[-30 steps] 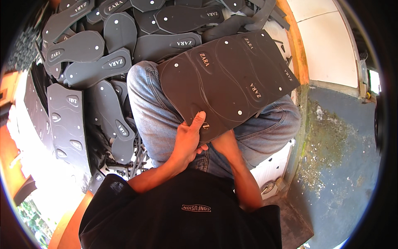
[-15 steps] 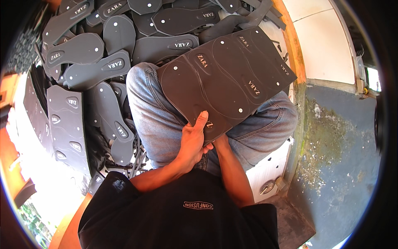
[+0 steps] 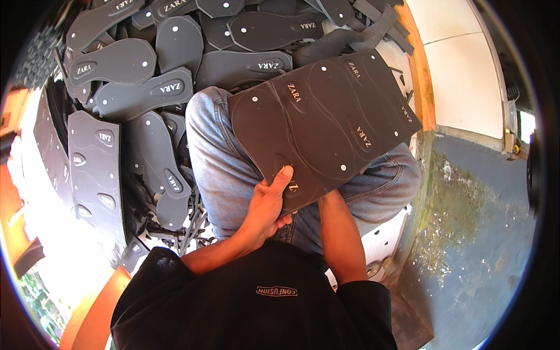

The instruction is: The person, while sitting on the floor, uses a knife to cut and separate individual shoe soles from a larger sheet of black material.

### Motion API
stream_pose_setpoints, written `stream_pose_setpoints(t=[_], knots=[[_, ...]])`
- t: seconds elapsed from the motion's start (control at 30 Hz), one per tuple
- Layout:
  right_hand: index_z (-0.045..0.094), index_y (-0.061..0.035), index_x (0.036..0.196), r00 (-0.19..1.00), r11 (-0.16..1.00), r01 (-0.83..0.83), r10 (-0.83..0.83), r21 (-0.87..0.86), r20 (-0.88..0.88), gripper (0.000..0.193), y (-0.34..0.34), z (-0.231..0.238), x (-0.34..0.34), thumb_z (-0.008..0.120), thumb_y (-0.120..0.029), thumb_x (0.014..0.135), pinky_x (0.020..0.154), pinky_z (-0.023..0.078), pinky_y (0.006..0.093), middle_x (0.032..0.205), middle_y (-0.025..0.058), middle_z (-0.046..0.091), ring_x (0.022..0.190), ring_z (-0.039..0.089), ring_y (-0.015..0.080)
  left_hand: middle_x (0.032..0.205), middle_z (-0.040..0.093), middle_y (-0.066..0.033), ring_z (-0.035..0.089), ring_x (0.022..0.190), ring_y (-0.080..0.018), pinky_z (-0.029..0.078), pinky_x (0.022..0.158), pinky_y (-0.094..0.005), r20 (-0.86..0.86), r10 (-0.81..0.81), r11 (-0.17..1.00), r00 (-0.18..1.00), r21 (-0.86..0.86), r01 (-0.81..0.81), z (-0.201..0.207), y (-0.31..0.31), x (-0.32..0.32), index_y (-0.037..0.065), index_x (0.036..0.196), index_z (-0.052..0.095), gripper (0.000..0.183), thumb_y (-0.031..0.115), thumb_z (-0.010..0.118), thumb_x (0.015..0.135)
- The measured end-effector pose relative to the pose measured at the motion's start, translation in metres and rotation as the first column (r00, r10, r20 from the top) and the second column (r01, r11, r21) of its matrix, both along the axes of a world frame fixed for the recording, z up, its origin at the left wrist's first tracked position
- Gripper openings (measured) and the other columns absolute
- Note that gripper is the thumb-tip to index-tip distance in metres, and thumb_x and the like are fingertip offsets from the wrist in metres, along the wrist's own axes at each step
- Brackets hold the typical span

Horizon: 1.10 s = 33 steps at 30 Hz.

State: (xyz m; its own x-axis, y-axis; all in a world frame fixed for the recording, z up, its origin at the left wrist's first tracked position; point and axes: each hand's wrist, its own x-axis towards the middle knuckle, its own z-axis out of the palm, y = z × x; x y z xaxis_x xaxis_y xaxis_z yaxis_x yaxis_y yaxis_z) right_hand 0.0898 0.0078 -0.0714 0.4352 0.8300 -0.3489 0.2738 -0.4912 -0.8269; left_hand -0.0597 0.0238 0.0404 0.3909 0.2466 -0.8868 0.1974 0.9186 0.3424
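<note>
The dark grey foam sheet (image 3: 326,125), stamped with sandal-sole outlines and dotted with small pale spots, lies tilted across the person's lap, resting on the blue jeans (image 3: 224,166) and reaching toward the far right. The left hand (image 3: 269,204) grips the sheet's near edge, thumb pressed on the top face and fingers curled beneath. The right hand is hidden under the sheet; only the right forearm (image 3: 338,233) shows, running up beneath the near edge, so its grip cannot be told. To the far left, a heap of cut-out grey soles (image 3: 125,64) covers the floor, some overlapping one another. On the left, near the heap, another uncut grey sheet (image 3: 93,169) lies flat. Thin foam scraps (image 3: 175,224) lie just beside the left knee. To the right is a stained blue floor (image 3: 472,233).
</note>
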Motion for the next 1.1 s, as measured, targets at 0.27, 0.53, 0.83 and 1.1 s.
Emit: stream_pose_setpoints(t=[0.27, 0.53, 0.83, 1.1], knots=[[0.057, 0.0014, 0.103, 0.98, 0.978, -0.131, 0.103, -0.162, -0.169, 0.034, 0.081, 0.01, 0.003, 0.061, -0.027, 0.085, 0.047, 0.042, 0.0297, 0.069, 0.0086, 0.059, 0.052, 0.054, 0.0164, 0.058, 0.056, -0.0024, 0.044, 0.032, -0.0078, 0.032, 0.026, -0.0191, -0.09, -0.095, 0.986, 0.991, 0.129, 0.106, 0.009, 0.008, -0.073, 0.003, 0.092, 0.059, 0.045, 0.048, 0.06, 0.086], [0.059, 0.003, 0.102, 0.633, 0.903, 0.387, -0.11, 0.19, -0.766, 0.038, 0.031, 0.059, -0.072, 0.06, -0.032, 0.09, 0.037, 0.029, 0.0217, 0.058, -0.002, 0.048, 0.041, 0.039, 0.0039, 0.064, 0.062, -0.0054, 0.057, 0.047, -0.0094, 0.045, 0.039, -0.0209, -0.026, -0.299, 0.909, 0.954, 0.296, 0.293, -0.003, 0.02, -0.139, -0.002, 0.091, 0.064, 0.05, 0.047, 0.062, 0.085], [0.053, -0.0039, 0.068, 0.821, 0.974, 0.216, -0.143, 0.07, -0.553, 0.029, -0.046, 0.094, -0.05, 0.065, -0.022, 0.087, 0.044, 0.032, 0.0232, 0.056, -0.0061, 0.044, 0.05, 0.039, 0.0034, 0.088, 0.063, -0.0029, 0.059, 0.079, -0.009, 0.047, 0.07, -0.0234, 0.138, -0.221, 0.843, 0.965, 0.525, 0.118, -0.012, 0.088, -0.034, 0.002, 0.105, 0.059, 0.045, 0.043, 0.058, 0.089], [0.048, -0.0009, 0.062, 0.96, 0.995, 0.079, -0.058, -0.065, 0.273, 0.039, -0.117, 0.101, -0.023, 0.066, -0.027, 0.085, 0.042, 0.038, 0.0372, 0.046, 0.0145, 0.046, 0.042, 0.051, 0.0331, 0.072, 0.067, -0.006, 0.064, 0.059, -0.0113, 0.051, 0.053, -0.0216, 0.184, -0.302, 0.903, 0.935, 0.369, 0.219, -0.012, 0.077, -0.015, 0.0, 0.088, 0.068, 0.038, 0.038, 0.068, 0.083]])
